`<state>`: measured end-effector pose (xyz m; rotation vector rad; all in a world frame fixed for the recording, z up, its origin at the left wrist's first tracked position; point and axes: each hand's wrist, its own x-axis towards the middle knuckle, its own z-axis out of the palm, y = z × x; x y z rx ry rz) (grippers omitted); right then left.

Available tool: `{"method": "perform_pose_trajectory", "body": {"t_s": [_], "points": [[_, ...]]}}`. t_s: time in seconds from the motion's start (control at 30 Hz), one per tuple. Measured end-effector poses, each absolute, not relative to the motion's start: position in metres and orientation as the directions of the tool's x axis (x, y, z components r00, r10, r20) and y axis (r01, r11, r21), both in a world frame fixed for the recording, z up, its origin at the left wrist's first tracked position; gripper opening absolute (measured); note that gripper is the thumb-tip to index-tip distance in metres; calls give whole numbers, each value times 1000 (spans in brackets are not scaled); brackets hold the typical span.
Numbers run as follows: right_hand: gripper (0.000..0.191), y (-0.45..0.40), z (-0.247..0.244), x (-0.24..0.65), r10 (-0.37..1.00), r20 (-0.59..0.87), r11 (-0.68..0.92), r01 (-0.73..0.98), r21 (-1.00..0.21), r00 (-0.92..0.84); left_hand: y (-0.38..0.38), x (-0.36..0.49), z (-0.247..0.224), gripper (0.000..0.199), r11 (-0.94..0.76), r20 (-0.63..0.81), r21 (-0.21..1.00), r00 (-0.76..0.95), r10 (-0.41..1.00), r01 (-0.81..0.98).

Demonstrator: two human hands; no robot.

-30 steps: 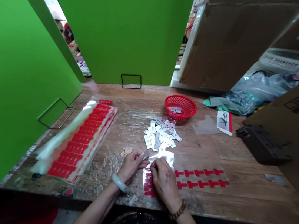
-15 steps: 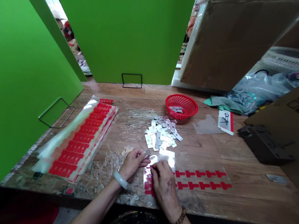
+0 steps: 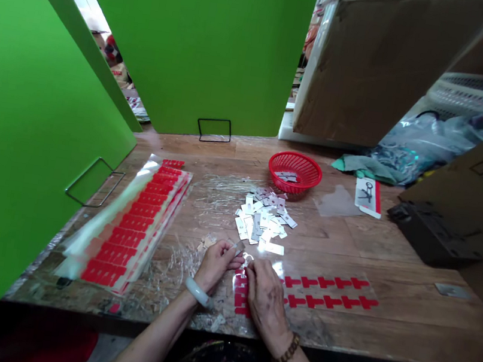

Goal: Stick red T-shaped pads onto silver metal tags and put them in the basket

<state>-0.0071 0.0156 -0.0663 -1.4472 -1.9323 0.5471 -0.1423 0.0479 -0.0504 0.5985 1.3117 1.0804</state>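
Between thumb and fingers, my left hand (image 3: 216,264) pinches a small flat metal plate (image 3: 239,247), held just above the table. Close on its right, my right hand (image 3: 267,294) has its thumb and fingers pressed together at the edge of a clear film sheet (image 3: 309,292) printed with red T-shaped stickers. Whether a sticker is between those fingertips is hidden. Past both hands lies a loose pile of small white and silver plates (image 3: 264,217). Under the right hand, part of the film is covered.
A red plastic basket (image 3: 295,172) behind the pile holds a few plates. To the left lies a stack of red sticker sheets (image 3: 132,225). Thin clear film strips (image 3: 181,266) litter the table. Green panels (image 3: 190,40) stand behind; a dark metal block (image 3: 433,234) sits right.
Both hands stay in nearly the same place, with only slight finger movement at the film. The whole view has shifted a little.
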Motion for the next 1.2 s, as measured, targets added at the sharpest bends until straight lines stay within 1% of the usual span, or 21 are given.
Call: {"method": "perform_pose_trajectory", "body": {"t_s": [0.13,0.23,0.33,0.43,0.6,0.8,0.9,1.03,1.1,1.2], "points": [[8,17,-62,-4,961,227,273,652,-707,-156,47,-142,-49,17,409,-449,866,-90,889,-289],[11,18,-59,-2,971,202,236,626,-743,-126,47,-141,-48,20,395,-436,871,-91,895,-292],[5,18,-58,-1,964,209,267,600,-755,-166,46,-141,-48,23,388,-429,876,-96,898,-287],[7,17,-59,-3,959,226,282,598,-750,-169,47,-141,-49,23,382,-422,881,-100,901,-278],[14,16,-62,-10,967,224,249,636,-731,-122,47,-141,-55,22,382,-418,889,-106,902,-253],[17,7,-67,-10,964,238,263,576,-774,-120,45,-140,-57,19,365,-394,907,-119,911,-208],[17,3,-67,-9,954,253,300,511,-805,-162,45,-140,-57,20,359,-387,911,-125,914,-202],[15,0,-66,-7,941,274,331,367,-869,-200,46,-141,-56,22,363,-395,905,-118,911,-221],[12,0,-67,-6,952,257,295,285,-912,-165,47,-141,-54,22,377,-409,895,-102,907,-237],[9,2,-67,-1,986,163,167,187,-968,-32,47,-144,-49,23,428,-457,864,-56,888,-265]]}}
